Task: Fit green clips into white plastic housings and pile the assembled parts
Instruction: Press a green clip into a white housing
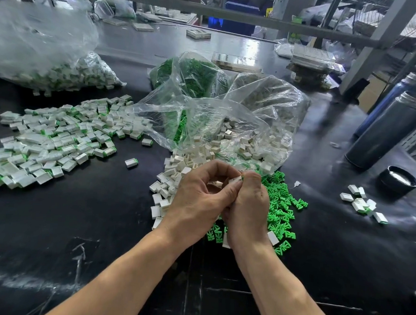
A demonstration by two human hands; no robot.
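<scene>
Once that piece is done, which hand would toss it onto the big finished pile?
Probably the left hand: the big pile of assembled parts lies on its side of the table, while the right hand sits nearer the loose green clips.

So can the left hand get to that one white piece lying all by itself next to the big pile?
Probably yes, but not right now. The table between the left hand and the lone piece is bare, but that hand is busy pinching a housing together with the right hand.
</scene>
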